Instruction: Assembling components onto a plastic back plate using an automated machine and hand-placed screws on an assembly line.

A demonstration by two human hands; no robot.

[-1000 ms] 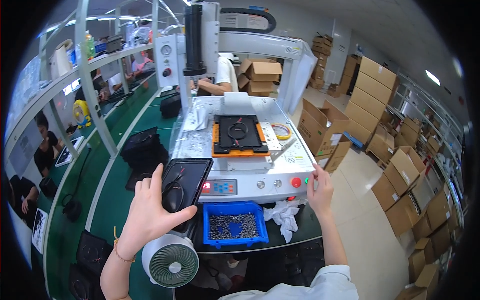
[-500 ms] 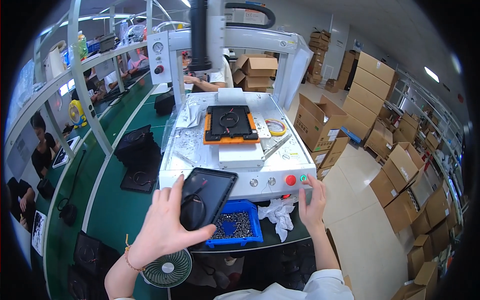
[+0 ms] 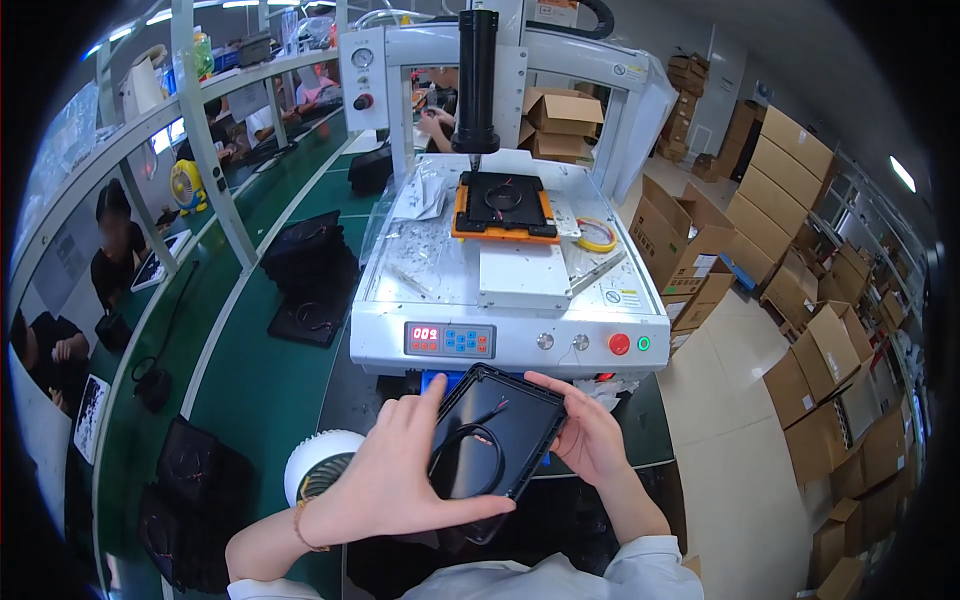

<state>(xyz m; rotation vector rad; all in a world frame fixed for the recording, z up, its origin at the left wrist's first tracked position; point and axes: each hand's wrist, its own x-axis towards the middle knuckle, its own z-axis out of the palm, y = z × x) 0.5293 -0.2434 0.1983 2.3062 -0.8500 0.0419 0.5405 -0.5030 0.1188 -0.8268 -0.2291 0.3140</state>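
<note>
My left hand [image 3: 395, 470] grips a black plastic housing [image 3: 530, 410] by its left side, fingers and thumb spread across its edges. A coiled black cable [image 3: 498, 450] with thin wire ends lies inside the housing. My right hand [image 3: 592, 435] closes on the housing's right edge, with part of its fingers hidden behind it. Beyond my hands stands a white benchtop machine [image 3: 380, 325]. On its bed, a similar black housing [image 3: 488, 200] with a coiled wire sits in an orange and black fixture [image 3: 500, 236]. The black driver head [image 3: 477, 100] has its tip at the fixture's far left corner.
Stacks of black housings [image 3: 305, 260] lie on the green bench [image 3: 240, 350] to the left. A white fan [image 3: 320, 465] stands beside my left forearm. The blue bin [image 3: 440, 382] is mostly covered by the held housing. Cardboard boxes [image 3: 690, 240] stand at right; other people sit at left.
My right hand has left the green button and come to the held housing. The driver head has moved to the fixture's far left corner. The held housing has moved right.
</note>
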